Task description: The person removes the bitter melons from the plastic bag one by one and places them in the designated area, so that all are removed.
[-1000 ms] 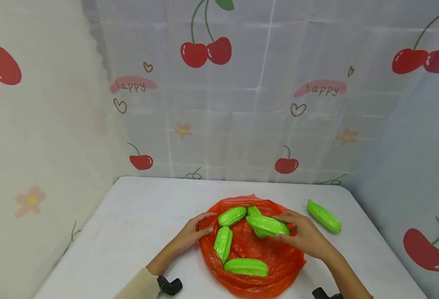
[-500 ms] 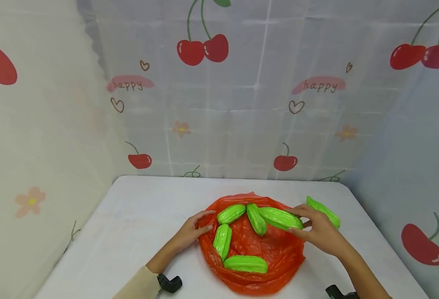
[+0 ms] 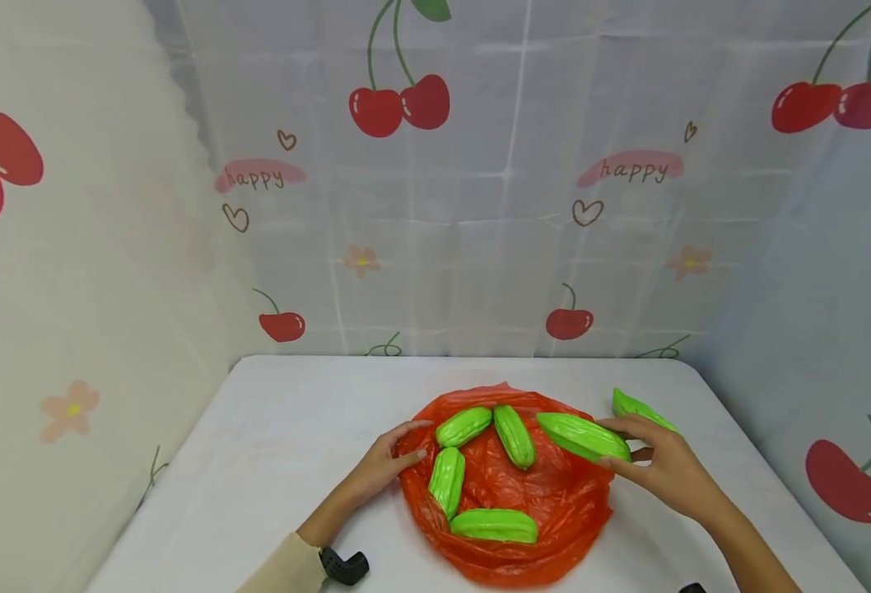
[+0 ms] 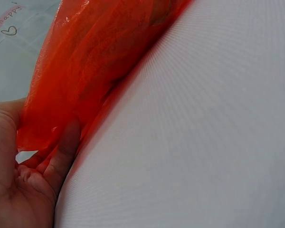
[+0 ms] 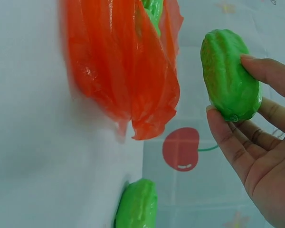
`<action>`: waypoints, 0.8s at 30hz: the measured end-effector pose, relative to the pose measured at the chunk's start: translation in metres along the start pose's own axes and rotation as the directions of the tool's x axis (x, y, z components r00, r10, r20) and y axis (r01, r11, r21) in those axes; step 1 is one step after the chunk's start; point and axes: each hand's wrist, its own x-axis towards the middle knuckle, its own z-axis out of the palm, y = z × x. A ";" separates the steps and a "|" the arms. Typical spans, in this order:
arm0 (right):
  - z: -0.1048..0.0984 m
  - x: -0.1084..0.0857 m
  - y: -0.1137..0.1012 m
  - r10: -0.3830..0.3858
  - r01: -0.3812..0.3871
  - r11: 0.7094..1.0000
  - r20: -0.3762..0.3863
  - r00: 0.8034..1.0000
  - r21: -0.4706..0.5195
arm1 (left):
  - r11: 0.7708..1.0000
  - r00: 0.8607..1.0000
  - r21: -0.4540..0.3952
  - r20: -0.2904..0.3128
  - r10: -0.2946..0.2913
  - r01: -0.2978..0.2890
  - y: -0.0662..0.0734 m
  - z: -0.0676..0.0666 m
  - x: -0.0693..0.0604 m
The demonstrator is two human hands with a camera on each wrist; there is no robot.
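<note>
My right hand (image 3: 665, 461) pinches a bright green, ridged bitter melon (image 3: 579, 436) by one end, thumb on one side and fingers on the other. In the right wrist view this bitter melon (image 5: 230, 76) is held up clear of the table. It hangs over the right rim of a red plastic bag (image 3: 547, 548), which is spread wide open. At the bag's left rim my left hand (image 3: 376, 469) holds the thin plastic (image 4: 85, 71) between thumb and fingers. Several similar bitter melons (image 3: 495, 525) lie inside along the bag's left, back and front sides.
Another bitter melon (image 3: 637, 408) lies on the white table (image 3: 309, 412) at the back right, partly hidden behind my right hand. A cherry-patterned curtain (image 3: 465, 247) hangs behind and on both sides of the table.
My right hand has moved right with its bitter melon, from above the bag's back middle to its right rim, uncovering a bitter melon beneath. My left hand stays at the left rim.
</note>
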 end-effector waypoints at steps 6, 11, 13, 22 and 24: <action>-0.005 -0.009 0.005 -0.018 0.018 1.000 -0.034 0.999 0.010 | 1.000 1.000 0.028 -0.005 0.003 -0.003 0.002 0.000 0.000; -0.010 -0.013 0.008 0.005 -0.005 1.000 -0.042 0.999 -0.011 | 0.999 1.000 0.038 -0.008 0.004 -0.004 0.005 -0.001 0.000; -0.012 -0.015 0.010 0.027 -0.028 0.999 -0.038 0.999 -0.027 | 0.999 1.000 0.036 -0.007 0.003 -0.003 0.005 -0.001 0.000; -0.016 -0.026 0.022 0.060 -0.062 0.997 -0.062 0.996 -0.044 | 1.000 1.000 0.017 0.003 -0.002 0.002 0.005 0.000 -0.001; -0.016 -0.029 0.025 0.056 -0.060 0.997 -0.080 0.995 -0.046 | 1.000 1.000 0.014 0.005 0.003 -0.003 0.004 0.000 -0.002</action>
